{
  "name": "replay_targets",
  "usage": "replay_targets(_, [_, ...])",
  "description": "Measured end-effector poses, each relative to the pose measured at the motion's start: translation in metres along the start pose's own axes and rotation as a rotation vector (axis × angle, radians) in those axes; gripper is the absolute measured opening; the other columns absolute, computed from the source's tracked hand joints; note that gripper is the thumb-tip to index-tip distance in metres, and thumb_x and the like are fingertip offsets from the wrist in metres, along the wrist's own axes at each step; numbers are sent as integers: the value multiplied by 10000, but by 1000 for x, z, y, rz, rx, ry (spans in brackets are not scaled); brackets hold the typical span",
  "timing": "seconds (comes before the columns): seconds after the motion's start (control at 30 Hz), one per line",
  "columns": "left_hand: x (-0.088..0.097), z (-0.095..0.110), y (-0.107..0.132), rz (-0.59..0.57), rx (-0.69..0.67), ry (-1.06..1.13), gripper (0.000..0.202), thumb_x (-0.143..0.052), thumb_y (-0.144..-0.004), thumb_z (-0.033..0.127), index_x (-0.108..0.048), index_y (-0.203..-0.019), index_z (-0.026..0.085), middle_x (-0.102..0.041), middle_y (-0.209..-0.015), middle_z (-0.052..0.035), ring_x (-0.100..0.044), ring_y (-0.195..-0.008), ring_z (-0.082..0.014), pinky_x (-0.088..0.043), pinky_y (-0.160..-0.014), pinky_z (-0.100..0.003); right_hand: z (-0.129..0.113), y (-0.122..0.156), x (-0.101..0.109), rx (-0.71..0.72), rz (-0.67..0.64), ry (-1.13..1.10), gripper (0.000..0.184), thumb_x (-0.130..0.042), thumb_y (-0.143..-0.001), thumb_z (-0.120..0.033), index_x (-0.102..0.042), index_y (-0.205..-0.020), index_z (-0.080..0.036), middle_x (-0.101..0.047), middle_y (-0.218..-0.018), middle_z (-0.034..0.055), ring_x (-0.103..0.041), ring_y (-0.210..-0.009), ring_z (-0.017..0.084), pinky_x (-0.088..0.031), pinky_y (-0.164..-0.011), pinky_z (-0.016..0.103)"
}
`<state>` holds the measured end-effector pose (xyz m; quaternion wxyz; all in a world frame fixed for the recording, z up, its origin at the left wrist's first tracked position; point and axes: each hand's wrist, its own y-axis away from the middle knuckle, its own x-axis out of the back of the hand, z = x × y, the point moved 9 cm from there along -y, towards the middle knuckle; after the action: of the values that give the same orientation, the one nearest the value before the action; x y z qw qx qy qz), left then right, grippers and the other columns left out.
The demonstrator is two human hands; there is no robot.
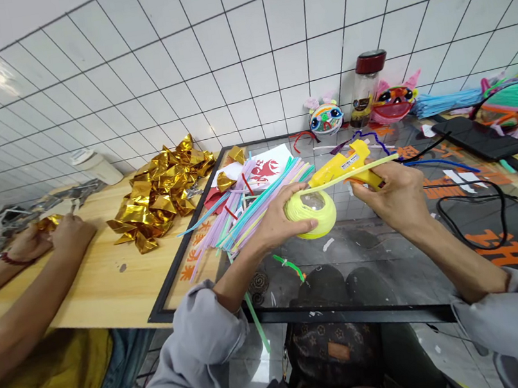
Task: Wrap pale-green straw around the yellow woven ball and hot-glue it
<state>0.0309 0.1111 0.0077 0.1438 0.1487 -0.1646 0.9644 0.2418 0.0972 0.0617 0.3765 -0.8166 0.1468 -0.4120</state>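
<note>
My left hand [276, 220] is closed around a yellow-green ball [315, 215] wound with straw, held just above the glass table [396, 264]. My right hand [392, 193] grips a yellow glue gun [345, 165] and pinches a pale yellow straw [357, 171] that runs from the ball's top toward the right. The gun's black cord [476, 213] trails over the glass to the right.
A fan of coloured straws [255, 204] lies left of the ball. Crumpled gold foil [161, 192] sits on the wooden table, where another person's hands [46, 235] work foil. A jar [366, 88], small masks, a black tablet [481, 136] and pipe cleaners line the back.
</note>
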Motion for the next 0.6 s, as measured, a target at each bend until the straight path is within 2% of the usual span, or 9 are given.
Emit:
replay_targets(0.2, [0,0,0,-11,-15,-4,773,-871,-582,397,-649,-1288,173,-604,-1434,-116,-561,-1342,-343,-404,-1181,-447,-2,-3,2,4,-33,-38,110,-647,-769,-319,-680,-715,-229,-720,-695,66,-606,-579,222,-427,-560,337])
replay_targets(0.4, [0,1,0,-13,-32,3,771,-864,-591,399,-648,-1291,157,-592,-1444,-126,-547,-1354,-344,-383,-1195,-442,-5,-6,5,8,-68,-95,290,-655,-761,-362,-522,-538,-233,-581,-523,13,-471,-460,146,-321,-488,296])
replay_targets(0.47, [-1,1,0,-15,-29,4,777,-864,-588,398,-646,-1291,148,-590,-1443,-133,-544,-1356,-348,-380,-1196,-443,-2,-6,3,-14,-77,-94,267,-658,-754,-359,-540,-553,-227,-590,-534,12,-478,-469,143,-320,-490,291])
replay_targets(0.6, [-1,-1,0,-10,-8,1,793,-865,-585,399,-635,-1303,154,-587,-1449,-131,-541,-1362,-350,-379,-1198,-446,3,-3,0,-53,-69,-54,153,-654,-760,-339,-668,-690,-204,-683,-650,45,-564,-549,177,-378,-541,301])
